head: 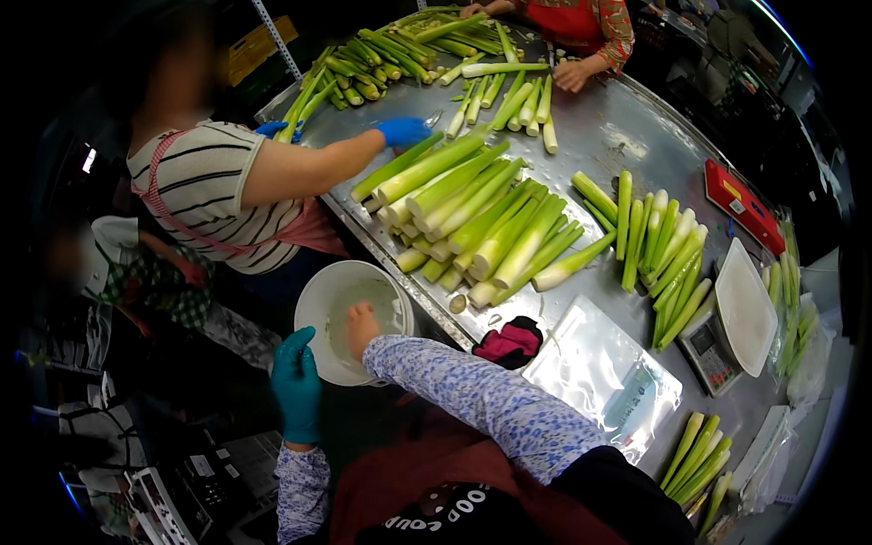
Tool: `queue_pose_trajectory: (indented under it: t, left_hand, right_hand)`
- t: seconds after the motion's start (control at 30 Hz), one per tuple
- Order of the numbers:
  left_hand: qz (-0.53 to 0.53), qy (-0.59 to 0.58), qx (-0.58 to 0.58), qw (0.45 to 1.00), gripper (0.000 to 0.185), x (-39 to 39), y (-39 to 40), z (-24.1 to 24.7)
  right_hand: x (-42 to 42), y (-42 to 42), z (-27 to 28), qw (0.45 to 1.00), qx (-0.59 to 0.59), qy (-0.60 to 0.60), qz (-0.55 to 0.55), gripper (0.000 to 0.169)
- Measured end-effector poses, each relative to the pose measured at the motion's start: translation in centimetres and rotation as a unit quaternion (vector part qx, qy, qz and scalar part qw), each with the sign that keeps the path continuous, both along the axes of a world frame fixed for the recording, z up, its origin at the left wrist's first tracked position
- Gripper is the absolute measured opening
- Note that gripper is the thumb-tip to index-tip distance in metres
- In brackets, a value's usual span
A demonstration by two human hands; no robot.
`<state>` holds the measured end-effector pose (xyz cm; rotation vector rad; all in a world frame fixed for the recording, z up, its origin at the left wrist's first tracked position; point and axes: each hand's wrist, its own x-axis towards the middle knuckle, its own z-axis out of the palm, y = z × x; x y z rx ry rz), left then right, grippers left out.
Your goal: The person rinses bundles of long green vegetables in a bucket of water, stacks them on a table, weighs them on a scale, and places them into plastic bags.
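My left hand (297, 388), in a teal rubber glove, hovers beside a white plastic bucket (306, 286) with nothing visible in it. My bare right hand (361, 330) reaches over the bucket, which contains cloudy water (347, 300); whether its fingers grip anything is hidden. On the metal table (633, 129) beyond the bucket lies a large stack of trimmed green-and-white leek stalks (470, 211). A crumpled magenta-and-black fabric item (509, 342) rests at the table's near edge, beside a stack of clear plastic bags (599, 381).
A digital scale (710, 354) with a white pan (739, 306) stands right of more stalks (661, 252). Behind it is a red box (744, 206). At left, a co-worker's blue-gloved hand (405, 131) reaches over the table; another person's hand (571, 75) rests at the far edge.
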<state>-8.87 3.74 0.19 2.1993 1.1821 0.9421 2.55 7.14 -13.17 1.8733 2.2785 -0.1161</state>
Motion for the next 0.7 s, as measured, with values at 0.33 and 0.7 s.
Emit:
queue_pose_trajectory:
  t: [0.33,0.7]
  left_hand:
    - [-0.066,-0.046,0.022,0.997,0.025,3.4,2.5,-0.1]
    - [-0.134,-0.178,0.035,0.974,0.024,9.8,5.3,5.7]
  right_hand:
    - [0.8,-1.8,-4.7,0.992,-0.027,0.116,-0.041,0.023]
    - [4.6,0.3,-3.1,0.967,-0.118,0.213,-0.068,0.018]
